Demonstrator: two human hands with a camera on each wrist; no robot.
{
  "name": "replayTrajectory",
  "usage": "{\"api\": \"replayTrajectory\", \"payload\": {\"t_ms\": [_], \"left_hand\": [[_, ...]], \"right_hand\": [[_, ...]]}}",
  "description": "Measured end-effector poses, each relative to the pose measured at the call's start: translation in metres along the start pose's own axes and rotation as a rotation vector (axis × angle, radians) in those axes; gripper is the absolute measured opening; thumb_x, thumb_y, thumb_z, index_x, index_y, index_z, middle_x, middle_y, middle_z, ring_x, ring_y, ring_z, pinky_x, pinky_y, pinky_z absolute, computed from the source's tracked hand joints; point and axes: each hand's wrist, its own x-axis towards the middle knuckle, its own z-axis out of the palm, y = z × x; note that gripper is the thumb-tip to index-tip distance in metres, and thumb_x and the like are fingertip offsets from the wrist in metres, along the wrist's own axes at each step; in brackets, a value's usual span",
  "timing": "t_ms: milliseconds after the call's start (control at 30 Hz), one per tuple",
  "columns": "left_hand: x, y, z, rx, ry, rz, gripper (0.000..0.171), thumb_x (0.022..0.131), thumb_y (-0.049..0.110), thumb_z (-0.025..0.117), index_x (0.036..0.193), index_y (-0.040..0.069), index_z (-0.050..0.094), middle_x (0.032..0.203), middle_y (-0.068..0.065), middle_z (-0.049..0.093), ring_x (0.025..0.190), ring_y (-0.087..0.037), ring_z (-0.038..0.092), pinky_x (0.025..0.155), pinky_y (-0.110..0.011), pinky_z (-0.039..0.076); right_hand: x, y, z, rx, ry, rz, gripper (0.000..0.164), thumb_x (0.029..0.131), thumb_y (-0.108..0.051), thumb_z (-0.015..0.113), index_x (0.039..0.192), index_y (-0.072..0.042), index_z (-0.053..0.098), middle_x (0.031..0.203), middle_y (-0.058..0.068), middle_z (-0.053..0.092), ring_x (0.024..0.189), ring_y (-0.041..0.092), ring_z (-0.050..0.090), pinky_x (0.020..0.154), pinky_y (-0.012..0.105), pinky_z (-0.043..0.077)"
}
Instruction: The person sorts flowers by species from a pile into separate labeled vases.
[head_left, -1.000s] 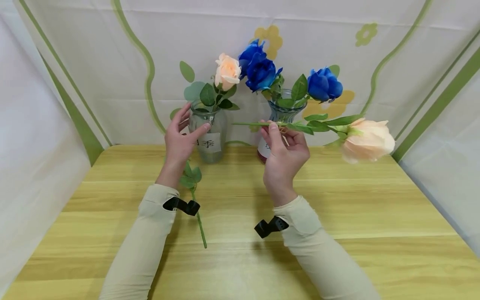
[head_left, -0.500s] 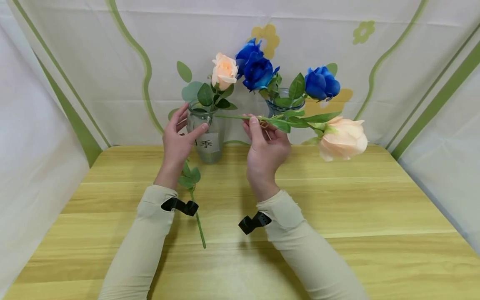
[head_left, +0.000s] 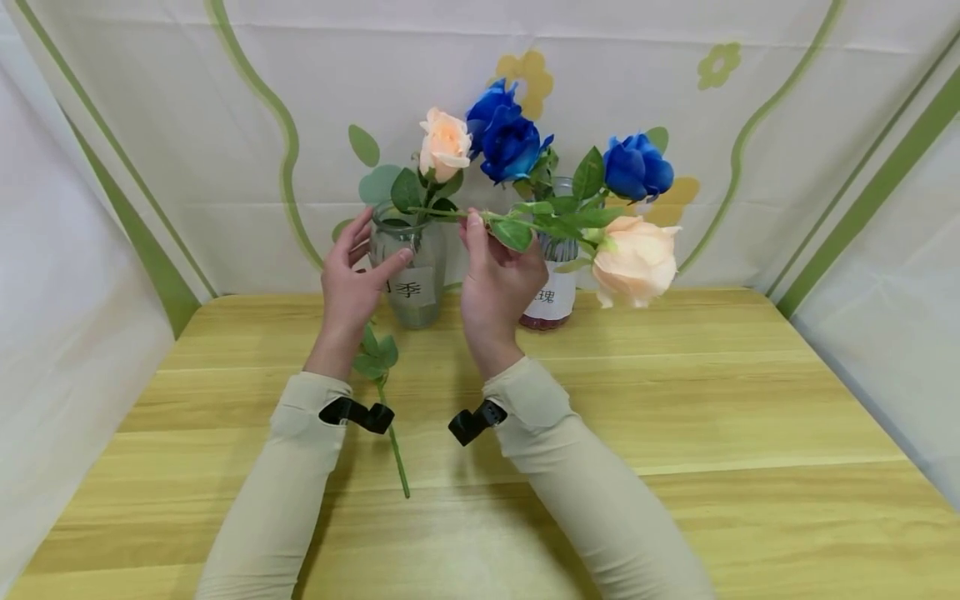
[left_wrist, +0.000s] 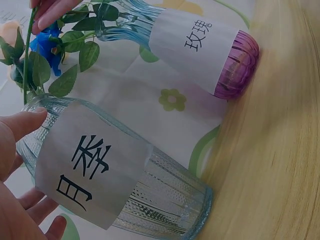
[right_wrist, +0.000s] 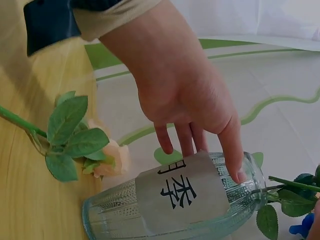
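My left hand [head_left: 347,287] grips a clear glass vase [left_wrist: 165,200] near its neck, thumb in front and fingers round the far side. The vase has a white label with dark characters and holds one peach rose [head_left: 444,148]. My right hand [head_left: 498,287] pinches the stem of another peach rose [head_left: 636,260], held nearly level with its bloom out to the right. The cut end of that stem [right_wrist: 292,184] points left, over the vase mouth in the head view. Behind the right hand stands a blue-and-purple glass vase [left_wrist: 237,65] with blue roses [head_left: 516,148].
Another peach rose [right_wrist: 114,159] lies on the wooden table [head_left: 465,533] beside the left forearm. In the head view its bloom is hidden behind the left hand, while its leaves and stem [head_left: 397,462] show. A patterned white cloth [head_left: 187,125] stands behind the table.
My right hand has moved left with the peach rose, bringing the stem end to the vase mouth and uncovering the second vase's label. My left hand has kept its grip.
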Motion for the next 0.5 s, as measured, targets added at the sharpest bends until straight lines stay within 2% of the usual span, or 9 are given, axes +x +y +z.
{"api": "replayTrajectory", "payload": {"t_ms": [133, 300, 400, 500], "left_hand": [[0.000, 0.000, -0.001, 0.003, -0.005, -0.005, 0.076, 0.092, 0.037, 0.084, 0.158, 0.043, 0.047, 0.166, -0.001, 0.044, 0.151, -0.025, 0.043, 0.123, -0.051, 0.034], [0.001, -0.001, 0.000, 0.008, -0.011, 0.000, 0.077, 0.091, 0.039, 0.085, 0.158, 0.042, 0.046, 0.166, -0.001, 0.044, 0.151, -0.025, 0.043, 0.123, -0.052, 0.033], [0.001, -0.001, -0.001, 0.009, -0.008, 0.002, 0.077, 0.091, 0.039, 0.085, 0.158, 0.043, 0.047, 0.166, -0.001, 0.045, 0.151, -0.026, 0.043, 0.123, -0.052, 0.033], [0.002, -0.002, -0.001, 0.011, -0.002, 0.004, 0.076, 0.091, 0.039, 0.085, 0.157, 0.044, 0.047, 0.166, -0.001, 0.045, 0.151, -0.026, 0.043, 0.123, -0.053, 0.033]], "right_hand": [[0.006, 0.005, 0.002, -0.069, 0.024, -0.030, 0.012, 0.092, 0.002, 0.078, 0.102, 0.006, 0.072, 0.097, 0.020, 0.080, 0.085, 0.027, 0.080, 0.086, 0.043, 0.067], [0.011, 0.007, 0.004, -0.099, 0.051, -0.030, 0.015, 0.092, 0.003, 0.078, 0.104, 0.008, 0.072, 0.096, 0.022, 0.079, 0.085, 0.032, 0.080, 0.087, 0.048, 0.066], [0.011, 0.007, 0.008, -0.097, 0.049, -0.030, 0.016, 0.091, 0.005, 0.077, 0.104, 0.011, 0.070, 0.097, 0.025, 0.078, 0.086, 0.033, 0.080, 0.085, 0.043, 0.067], [0.007, 0.007, 0.012, -0.109, 0.036, -0.030, 0.016, 0.091, 0.005, 0.077, 0.104, 0.011, 0.070, 0.098, 0.025, 0.078, 0.086, 0.026, 0.080, 0.084, 0.038, 0.067]]}}
